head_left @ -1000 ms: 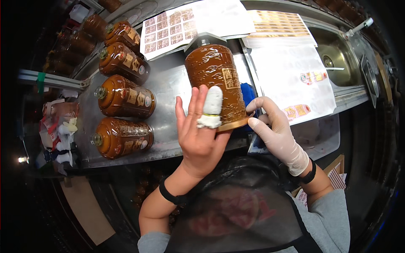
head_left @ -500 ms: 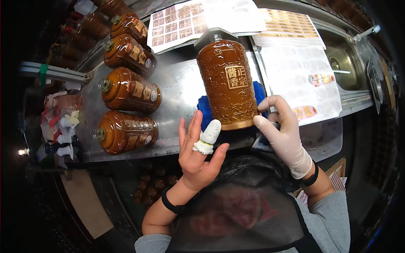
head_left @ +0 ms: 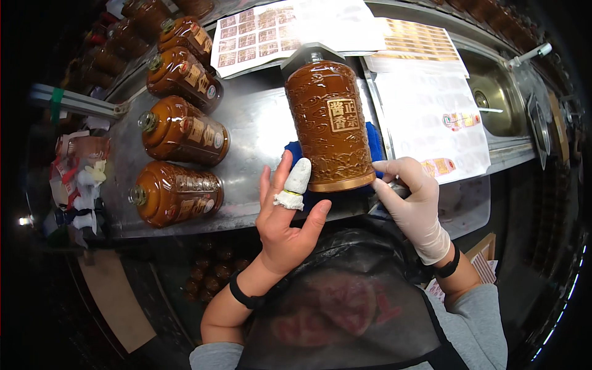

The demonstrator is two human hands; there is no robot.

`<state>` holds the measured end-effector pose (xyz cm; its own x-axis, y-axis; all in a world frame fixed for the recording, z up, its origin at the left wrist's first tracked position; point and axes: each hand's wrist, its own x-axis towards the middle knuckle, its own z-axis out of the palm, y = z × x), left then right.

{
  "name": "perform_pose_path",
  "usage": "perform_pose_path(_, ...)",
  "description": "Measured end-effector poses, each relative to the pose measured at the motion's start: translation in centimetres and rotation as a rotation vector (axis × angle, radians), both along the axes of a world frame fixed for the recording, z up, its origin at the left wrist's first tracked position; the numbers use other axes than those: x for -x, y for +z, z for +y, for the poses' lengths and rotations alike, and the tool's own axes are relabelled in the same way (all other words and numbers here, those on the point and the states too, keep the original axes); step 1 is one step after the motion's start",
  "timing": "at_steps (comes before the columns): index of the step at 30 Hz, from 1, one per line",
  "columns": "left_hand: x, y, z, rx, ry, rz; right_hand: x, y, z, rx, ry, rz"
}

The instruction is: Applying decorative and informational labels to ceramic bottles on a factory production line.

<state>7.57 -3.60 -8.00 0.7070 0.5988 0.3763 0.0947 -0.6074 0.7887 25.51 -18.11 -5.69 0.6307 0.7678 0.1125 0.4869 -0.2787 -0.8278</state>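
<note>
A large brown embossed glass bottle (head_left: 327, 132) with a gold label and a gold band at its base lies on a blue cloth (head_left: 374, 142), its neck pointing away from me. My left hand (head_left: 285, 216) is bare except for a white finger cot (head_left: 298, 179) on one finger. Its fingers are spread beside the bottle's lower left side, the covered fingertip at or close to the glass. My right hand (head_left: 413, 200), in a pale thin glove, has thumb and forefinger closed at the bottle's lower right edge. Whether a small piece of label sits between them is hidden.
Several similar labelled brown bottles (head_left: 185, 132) lie in a row along the left of the metal worktop (head_left: 250, 132). Sticker sheets (head_left: 259, 34) lie at the back, with a mostly used sheet (head_left: 425, 117) on the right. A sink (head_left: 493, 92) lies beyond it.
The view has shifted slightly, so most things sit a little further left. My right forefinger has come down closer to the thumb at the bottle's base. My left hand stays spread beside the bottle.
</note>
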Motion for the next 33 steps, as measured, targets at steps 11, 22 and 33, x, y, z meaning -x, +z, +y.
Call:
perform_pose_path(11,0.4,-0.3,0.2,-0.014,-0.018,0.023,0.7,1.1,0.0,-0.153,-0.066,-0.078)
perform_pose_path(22,0.2,0.3,1.1,0.275,0.052,-0.047,0.3,2.2,2.1,-0.390,0.600,-0.271)
perform_pose_path(33,-1.0,1.7,1.0,0.644,-0.040,-0.166,0.6,2.1,2.4,-0.291,0.607,-0.459)
